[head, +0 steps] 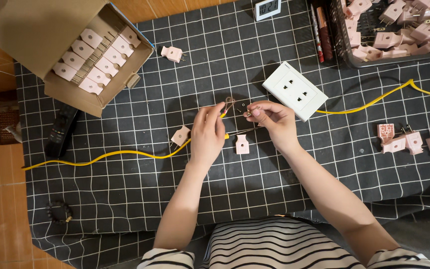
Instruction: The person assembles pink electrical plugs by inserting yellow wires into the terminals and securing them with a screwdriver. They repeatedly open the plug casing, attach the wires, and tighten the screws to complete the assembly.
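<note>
The yellow cable [125, 155] lies with its long axis running from 9 o'clock on the worktop [274, 179] toward the centre, where its end turns up toward 12 o'clock into the left hand [208, 134]. At that end the stripped copper wires [229, 104] curl into a small loop just above the fingers, pointing toward 1 o'clock.

The left hand's grip is closed on the cable end, thumb and forefinger pinching the yellow sheath just below the bare strands. The right hand [273, 119], at 3 o'clock from the left hand and close beside it, has its grip closed too, fingertips pinching a small brass-coloured metal part [249, 113]; the part is too small to tell more about it. The two hands are near each other but not touching.

Just below the hands, at 6 o'clock, a pink plug shell [242, 144] lies flat on the worktop, its long axis running 12 to 6. Another pink plug piece [180, 135] lies at 9 o'clock from the left hand, touching the cable. A white wall socket plate [294, 91] sits at 1 o'clock from the right hand, tilted.
</note>
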